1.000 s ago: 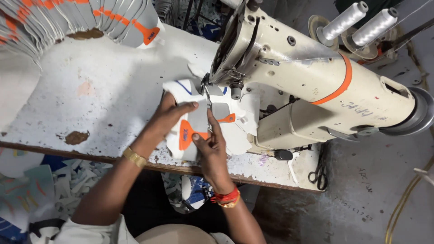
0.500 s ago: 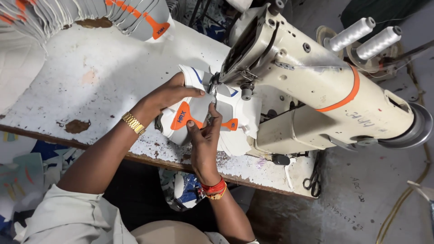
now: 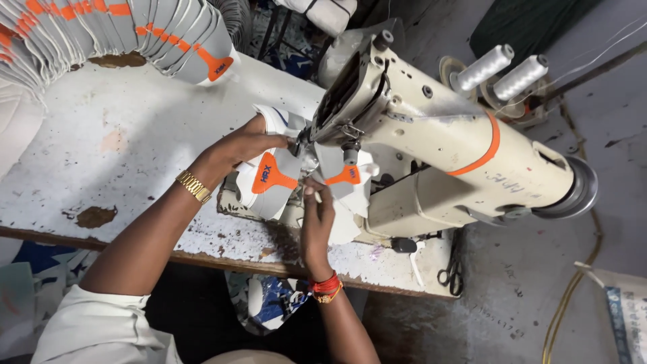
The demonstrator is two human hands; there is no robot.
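A white and grey shoe upper (image 3: 269, 185) with orange patches lies under the head of a cream sewing machine (image 3: 438, 148). My left hand (image 3: 246, 145) rests on top of the piece, fingers curled over its far edge near the needle. My right hand (image 3: 317, 212) pinches the near edge of the same piece, just below the presser foot (image 3: 350, 156). A gold watch band sits on my left wrist and red thread bands on my right wrist.
A curved stack of grey and orange shoe pieces (image 3: 128, 30) lies at the back left of the worn white table (image 3: 101, 135). Two thread cones (image 3: 502, 71) stand behind the machine. Scissors (image 3: 450, 269) hang at the table's front right edge.
The piece has turned under the machine head, and both hands have shifted with it toward the needle. The view has moved closer and to the right.
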